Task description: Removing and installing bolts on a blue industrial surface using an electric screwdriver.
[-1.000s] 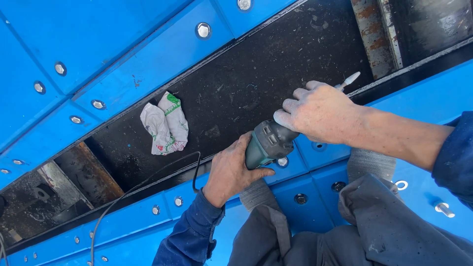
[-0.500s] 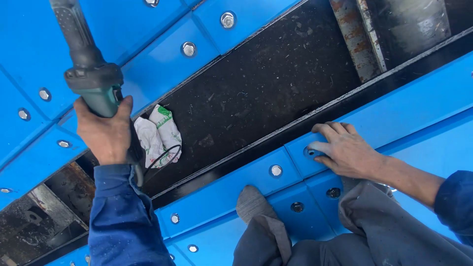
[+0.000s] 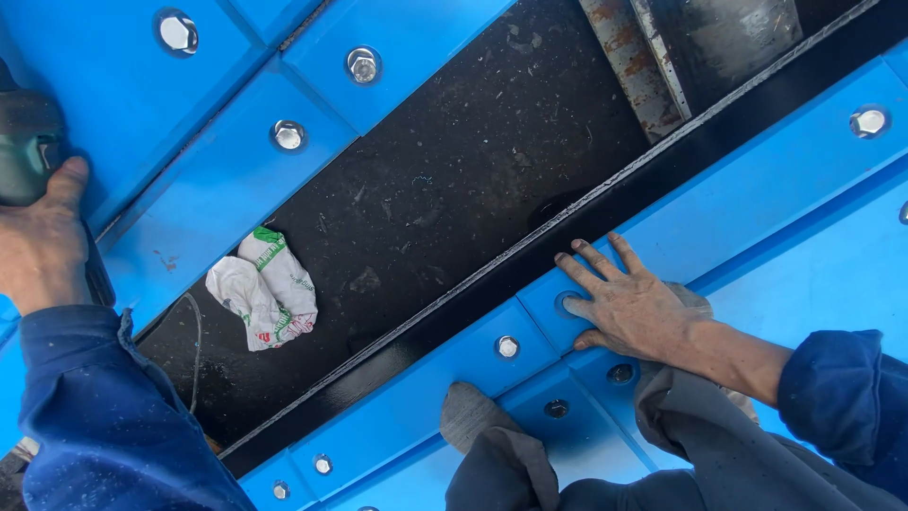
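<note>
My left hand (image 3: 40,241) is at the far left edge, closed around a dark green power tool (image 3: 26,142) that runs out of the frame. My right hand (image 3: 636,305) rests flat with fingers spread on a blue panel (image 3: 445,378), its fingertips at the edge of the black belt (image 3: 445,199) and its index finger over a bolt hole. A crumpled white bag with green and red print (image 3: 260,289) lies on the belt between my hands.
Blue panels with silver bolts (image 3: 363,64) flank the black belt on both sides. A rusty metal bar (image 3: 629,57) crosses the belt at the top right. My grey trouser knees (image 3: 530,464) fill the bottom. A thin cable (image 3: 196,345) lies near the bag.
My left hand has carried the power tool away from the bolt by my right hand, up and out to the far left. My right hand has dropped flat onto the blue panel.
</note>
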